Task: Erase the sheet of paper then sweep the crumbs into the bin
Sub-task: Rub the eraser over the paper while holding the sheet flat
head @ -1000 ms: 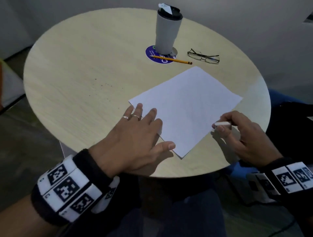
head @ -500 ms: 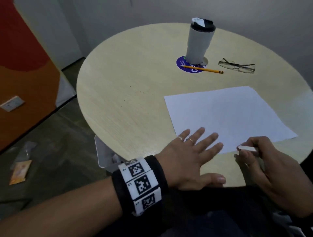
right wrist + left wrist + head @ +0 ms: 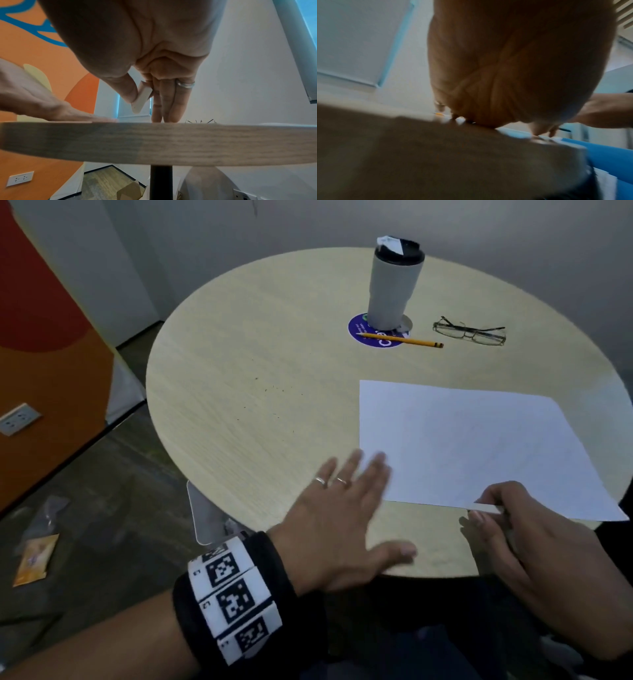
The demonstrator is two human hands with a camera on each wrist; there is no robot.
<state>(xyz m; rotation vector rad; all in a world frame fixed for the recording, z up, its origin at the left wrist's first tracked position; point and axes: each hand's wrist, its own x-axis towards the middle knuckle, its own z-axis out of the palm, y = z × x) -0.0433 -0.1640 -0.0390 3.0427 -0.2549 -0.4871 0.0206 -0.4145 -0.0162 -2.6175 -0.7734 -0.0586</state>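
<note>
Eraser [image 3: 141,97] pinched at table [image 3: 260,392] edge.

Head view: round surface [image 3: 239,364] fills centre and right of frame. Sheet of paper [image 3: 472,440] lies on it at right, near the lower edge. Crumbs [image 3: 270,395] scattered on the surface left of the sheet, mid-frame. Tumbler [image 3: 394,285] stands upper centre on a coaster [image 3: 359,332]; pencil [image 3: 400,339] lies across the coaster's lower edge, just below the tumbler. Glasses [image 3: 471,332] right of the pencil, upper right. Left hand [image 3: 339,522] flat on the surface at the sheet's lower-left corner. Right hand [image 3: 520,529] at the sheet's lower edge, pinching the eraser [image 3: 141,98]. Bin [image 3: 209,515] below the surface's lower-left edge, partly hidden. Wall outlet [image 3: 17,419] far left.
</note>
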